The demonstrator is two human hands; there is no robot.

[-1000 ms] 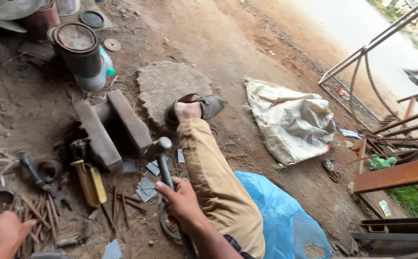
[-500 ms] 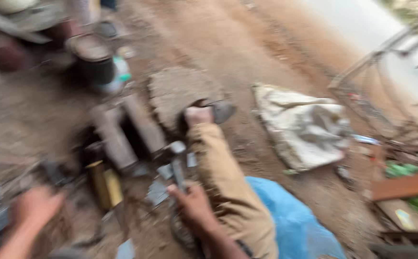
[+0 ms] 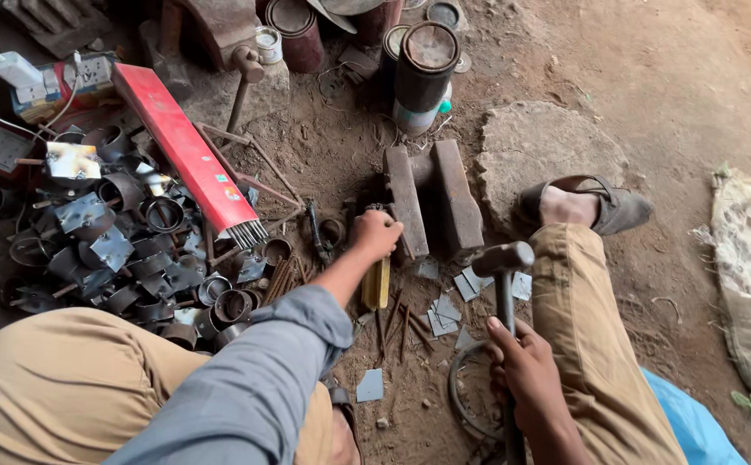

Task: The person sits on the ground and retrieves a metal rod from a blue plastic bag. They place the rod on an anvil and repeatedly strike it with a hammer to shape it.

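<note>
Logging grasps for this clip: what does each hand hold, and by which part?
Right hand grips the hammer low on its handle. Left hand closes on the top of a yellow-handled tool.

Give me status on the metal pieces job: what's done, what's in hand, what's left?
Done, by the look of it: a heap of bent metal rings lies at left. In hand: right hand grips a hammer, its head low by the steel blocks; left hand is at the near block, over a yellow-handled tool. Left: flat metal squares on the ground.
</note>
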